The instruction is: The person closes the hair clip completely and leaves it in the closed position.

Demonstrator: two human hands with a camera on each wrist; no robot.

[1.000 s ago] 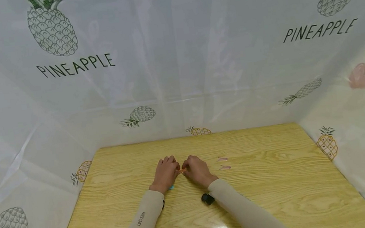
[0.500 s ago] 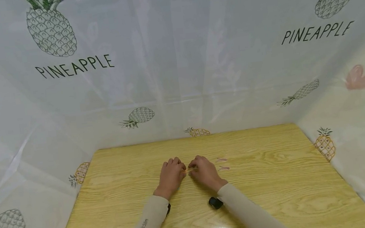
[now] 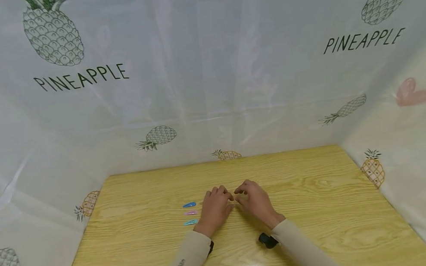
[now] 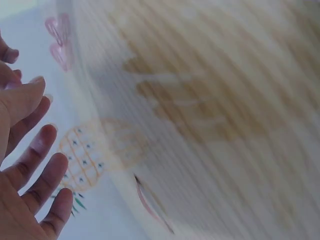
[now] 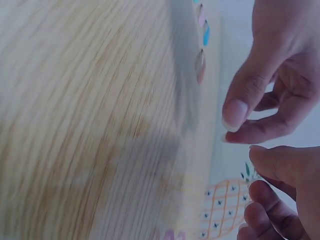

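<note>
My left hand (image 3: 216, 208) and right hand (image 3: 255, 200) hover close together over the wooden table, fingertips almost meeting. In the right wrist view nothing shows between the thumb and fingers of the left hand (image 5: 287, 95) or the right hand (image 5: 285, 185); both have loosely bent fingers. Left of my left hand lie a blue hair clip (image 3: 189, 205), a pink hair clip (image 3: 191, 213) and a teal hair clip (image 3: 190, 222) in a column. A reddish-orange hair clip (image 5: 200, 67) lies near them, mostly hidden in the head view. The left wrist view is blurred.
The wooden table (image 3: 322, 208) reaches its back edge against a hanging white sheet (image 3: 208, 86) printed with pineapples. The sheet also stands along both sides. A small black wrist camera (image 3: 267, 240) sits under the right sleeve.
Both hands have moved right, uncovering the blue, pink and teal clips. The orange clip no longer shows between the hands. Two pinkish clips on the right are now hidden behind the right hand.
</note>
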